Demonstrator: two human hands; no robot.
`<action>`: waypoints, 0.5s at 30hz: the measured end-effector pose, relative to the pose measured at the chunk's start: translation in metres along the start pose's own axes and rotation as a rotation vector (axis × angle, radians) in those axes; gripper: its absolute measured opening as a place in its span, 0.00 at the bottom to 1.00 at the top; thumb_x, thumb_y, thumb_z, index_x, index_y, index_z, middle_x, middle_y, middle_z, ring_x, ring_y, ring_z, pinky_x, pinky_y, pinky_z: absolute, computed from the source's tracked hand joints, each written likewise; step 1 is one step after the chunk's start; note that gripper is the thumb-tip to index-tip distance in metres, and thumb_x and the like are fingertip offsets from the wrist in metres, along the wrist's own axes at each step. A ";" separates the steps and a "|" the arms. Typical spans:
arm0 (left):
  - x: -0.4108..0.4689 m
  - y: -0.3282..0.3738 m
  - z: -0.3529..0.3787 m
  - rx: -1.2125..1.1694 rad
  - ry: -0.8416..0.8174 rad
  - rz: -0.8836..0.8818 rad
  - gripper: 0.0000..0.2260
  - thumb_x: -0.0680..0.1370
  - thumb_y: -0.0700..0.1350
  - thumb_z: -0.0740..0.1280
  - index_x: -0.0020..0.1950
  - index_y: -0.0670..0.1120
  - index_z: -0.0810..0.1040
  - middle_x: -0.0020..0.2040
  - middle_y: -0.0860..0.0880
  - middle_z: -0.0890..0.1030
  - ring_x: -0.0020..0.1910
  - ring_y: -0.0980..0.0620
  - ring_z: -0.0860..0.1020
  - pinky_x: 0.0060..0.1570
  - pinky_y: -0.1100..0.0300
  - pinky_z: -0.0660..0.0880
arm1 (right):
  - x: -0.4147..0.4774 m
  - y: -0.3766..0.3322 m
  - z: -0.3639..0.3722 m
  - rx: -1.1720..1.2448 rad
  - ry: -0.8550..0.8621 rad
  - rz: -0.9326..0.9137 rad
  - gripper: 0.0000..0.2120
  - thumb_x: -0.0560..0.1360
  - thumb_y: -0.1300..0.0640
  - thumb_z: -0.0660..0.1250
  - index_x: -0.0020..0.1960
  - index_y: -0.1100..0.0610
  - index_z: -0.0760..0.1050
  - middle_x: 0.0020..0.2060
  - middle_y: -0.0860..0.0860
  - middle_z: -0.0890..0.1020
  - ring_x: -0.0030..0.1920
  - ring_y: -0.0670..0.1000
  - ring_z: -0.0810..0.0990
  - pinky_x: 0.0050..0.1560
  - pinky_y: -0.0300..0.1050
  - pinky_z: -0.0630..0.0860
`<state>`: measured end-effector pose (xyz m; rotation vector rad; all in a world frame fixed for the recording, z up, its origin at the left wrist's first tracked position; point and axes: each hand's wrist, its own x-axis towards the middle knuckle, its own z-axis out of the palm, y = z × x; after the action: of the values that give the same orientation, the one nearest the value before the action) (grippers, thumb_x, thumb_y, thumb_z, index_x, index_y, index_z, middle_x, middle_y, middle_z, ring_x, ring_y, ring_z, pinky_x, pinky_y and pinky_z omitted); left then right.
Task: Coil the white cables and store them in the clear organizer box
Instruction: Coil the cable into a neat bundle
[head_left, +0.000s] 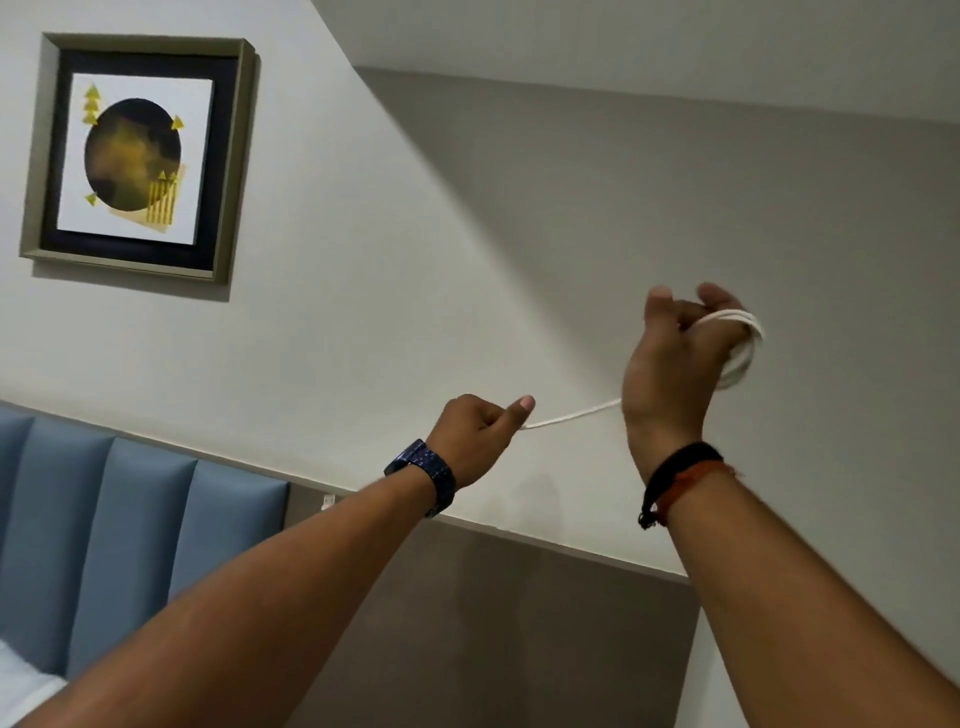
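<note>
- The white cable (571, 414) is stretching in a taut line through the air between my two hands, in front of the grey wall (519, 234)
- Several loops of it are sitting wound around the fingers of my right hand (675, 364), bulging out on the hand's far side
- My right hand is standing upright with the back of it facing me, fingers partly curled through the loops, so its grip is closing on the coil
- My left hand (475, 434) is sitting lower and to the left, its grip pinching the free end of the cable between thumb and curled forefinger, the other fingers folding into the palm
- I am wearing a dark blue watch (423, 475) on my left wrist
- I am wearing a black band (675, 467) and an orange thread (696, 480) side by side on my right wrist
- Both forearms are reaching up and forward from the bottom edge of the view
- A framed picture (137, 158) with a dark circle and yellow shapes is hanging on the wall at upper left
- A blue padded headboard (130, 530) is running along the lower left, and a brown panel (519, 623) is lying beside it under the wall
- A patch of white bedding (21, 686) is showing at the bottom left corner
- The clear organizer box is lying outside my view
</note>
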<state>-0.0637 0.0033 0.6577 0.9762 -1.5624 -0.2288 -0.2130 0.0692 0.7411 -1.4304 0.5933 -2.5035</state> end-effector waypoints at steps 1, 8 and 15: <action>0.001 0.003 -0.001 0.013 -0.004 0.020 0.28 0.75 0.60 0.62 0.22 0.45 0.61 0.21 0.51 0.58 0.21 0.53 0.55 0.27 0.62 0.59 | -0.001 0.009 -0.003 -0.222 0.044 -0.182 0.07 0.75 0.57 0.62 0.52 0.55 0.67 0.45 0.57 0.73 0.47 0.53 0.74 0.52 0.40 0.66; 0.018 0.008 -0.030 0.107 0.094 0.085 0.30 0.74 0.60 0.63 0.20 0.47 0.55 0.19 0.53 0.56 0.21 0.53 0.54 0.28 0.59 0.59 | -0.019 0.054 -0.042 -1.234 -0.792 -0.205 0.28 0.78 0.38 0.48 0.36 0.59 0.71 0.31 0.54 0.77 0.35 0.56 0.78 0.37 0.47 0.69; 0.024 -0.008 -0.034 0.065 0.179 -0.008 0.28 0.77 0.59 0.58 0.19 0.47 0.66 0.18 0.54 0.71 0.22 0.53 0.72 0.29 0.60 0.64 | -0.037 0.009 -0.020 0.070 -1.220 0.698 0.24 0.75 0.42 0.61 0.27 0.54 0.58 0.19 0.48 0.58 0.23 0.52 0.56 0.26 0.42 0.60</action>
<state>-0.0279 -0.0056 0.6786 1.0249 -1.4092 -0.0938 -0.2116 0.0792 0.6995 -1.8967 0.5511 -0.8535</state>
